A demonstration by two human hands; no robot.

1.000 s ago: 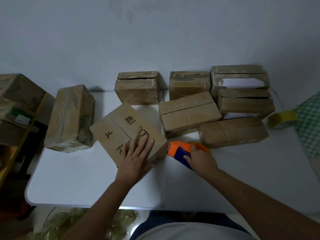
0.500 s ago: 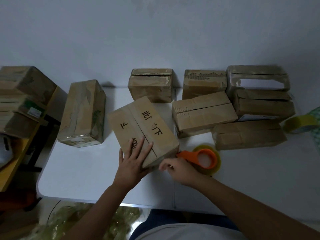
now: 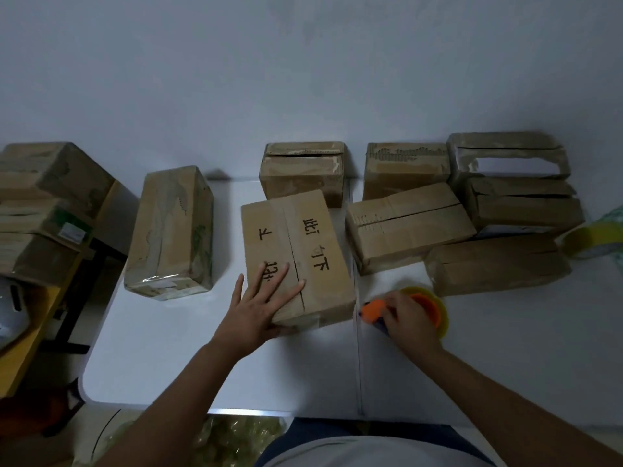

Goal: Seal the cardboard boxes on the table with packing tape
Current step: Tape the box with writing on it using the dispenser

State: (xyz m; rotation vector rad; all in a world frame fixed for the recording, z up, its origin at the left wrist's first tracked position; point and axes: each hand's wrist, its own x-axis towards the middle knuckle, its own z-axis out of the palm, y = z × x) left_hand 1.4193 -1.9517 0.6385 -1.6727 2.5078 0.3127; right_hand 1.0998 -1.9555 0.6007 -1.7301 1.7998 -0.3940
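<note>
At the left of the frame, a taped cardboard box [image 3: 170, 232] lies on the white table [image 3: 161, 348]. At centre, the left hand [image 3: 258, 306] rests with fingers spread flat on a box with handwritten marks [image 3: 296, 254]. Right of centre, the right hand [image 3: 406, 318] grips an orange tape dispenser [image 3: 426, 306]. More boxes [image 3: 408, 230] crowd the upper right, beside a yellow tape roll [image 3: 586, 242].

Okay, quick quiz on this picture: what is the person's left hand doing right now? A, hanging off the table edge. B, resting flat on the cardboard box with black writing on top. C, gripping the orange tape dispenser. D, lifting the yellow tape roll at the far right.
B: the left hand lies with straight fingers on the near end of the written-on box, while the right hand holds the tape dispenser.
</note>
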